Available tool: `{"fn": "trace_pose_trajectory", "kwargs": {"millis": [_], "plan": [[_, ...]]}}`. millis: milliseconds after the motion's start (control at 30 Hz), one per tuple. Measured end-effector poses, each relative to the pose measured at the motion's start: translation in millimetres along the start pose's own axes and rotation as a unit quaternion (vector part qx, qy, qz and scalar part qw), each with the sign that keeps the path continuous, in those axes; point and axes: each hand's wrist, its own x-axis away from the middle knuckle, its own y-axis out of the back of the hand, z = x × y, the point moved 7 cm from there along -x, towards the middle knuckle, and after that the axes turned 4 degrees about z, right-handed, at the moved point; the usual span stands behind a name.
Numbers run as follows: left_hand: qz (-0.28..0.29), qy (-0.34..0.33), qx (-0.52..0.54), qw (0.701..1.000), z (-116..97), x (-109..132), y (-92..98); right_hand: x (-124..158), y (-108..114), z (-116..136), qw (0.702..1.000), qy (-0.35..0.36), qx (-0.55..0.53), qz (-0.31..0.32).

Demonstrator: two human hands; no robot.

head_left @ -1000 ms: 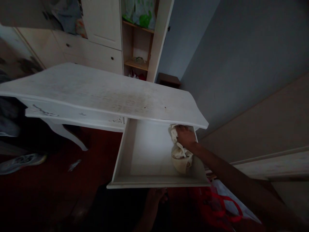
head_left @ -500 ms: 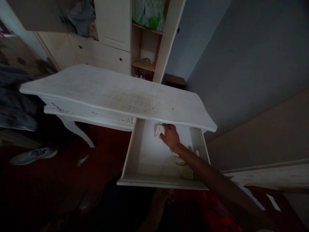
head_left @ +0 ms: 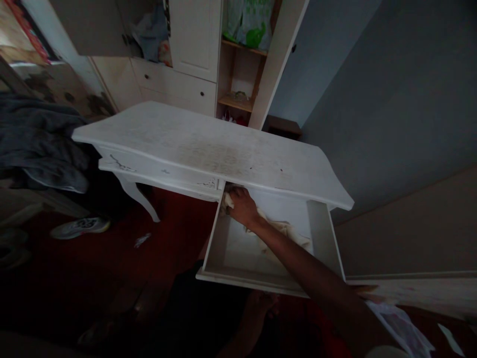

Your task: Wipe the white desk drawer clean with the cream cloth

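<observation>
My right hand (head_left: pixel 241 205) is inside the pulled-out drawer (head_left: pixel 234 256) at its far left corner. Its fingers are closed on a cream cloth (head_left: pixel 285 231), bunched against the left side wall. The rest of the cloth trails rightward across the drawer bottom, partly beneath my forearm. Below the drawer's front edge, in deep shadow, is my left hand (head_left: pixel 265 301); its fingers are too dark and partly hidden to read. The drawer belongs to a white table (head_left: pixel 167 124) with dark smudges on its top.
Behind the table stands a white wardrobe (head_left: pixel 196 37) with open doors and bags on a shelf. Dark grey clothing (head_left: pixel 37 139) is heaped at left. On the red floor lie a shoe (head_left: pixel 80 226) and a paper scrap (head_left: pixel 142 240). A grey wall (head_left: pixel 402 99) rises at right.
My right hand has moved left across the drawer with the cloth, from the back middle to the left corner. More cloth is spread out behind it. The view has shifted slightly left.
</observation>
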Motion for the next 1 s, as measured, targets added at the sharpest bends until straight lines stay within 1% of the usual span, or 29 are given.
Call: {"fn": "trace_pose_trajectory", "kwargs": {"millis": [100,200,333,433,533,600,700,767,833,933,1000], "plan": [[-0.002,0.000,0.000,1.000,-1.8,0.9,-0.6,16.9,-3.2,7.9,0.997,0.058,-0.013,0.045],[-0.005,-0.005,-0.003,1.000,-4.6,2.0,-0.7,41.5,-7.1,19.7,0.992,0.091,-0.028,0.086],[0.009,-0.002,-0.023,1.000,-7.0,3.7,-3.2,75.4,-8.7,43.3,0.978,0.137,-0.051,0.148],[0.001,-0.011,-0.018,1.000,-8.3,4.4,-2.0,93.1,-6.5,64.5,0.959,0.190,-0.057,0.201],[-0.005,-0.008,-0.023,1.000,-7.0,4.2,-0.4,99.5,-3.9,77.3,0.943,0.216,-0.055,0.247],[-0.007,-0.002,-0.025,1.000,-6.1,3.6,0.2,98.6,-1.3,79.0,0.939,0.211,-0.063,0.264],[-0.011,-0.002,-0.031,0.999,-5.8,3.0,1.1,98.0,2.5,77.3,0.932,0.202,-0.102,0.284],[-0.010,-0.005,-0.031,0.999,-5.6,3.2,1.2,99.2,4.6,73.0,0.931,0.180,-0.140,0.287],[-0.003,-0.012,-0.029,1.000,-5.2,3.7,0.9,100.7,6.9,65.7,0.937,0.139,-0.182,0.266],[0.002,-0.027,-0.022,0.999,-5.2,4.0,1.2,102.6,10.6,51.0,0.949,0.071,-0.235,0.199],[-0.008,-0.025,-0.013,1.000,-4.3,3.4,2.6,100.9,16.3,40.1,0.952,0.038,-0.271,0.134]]}}
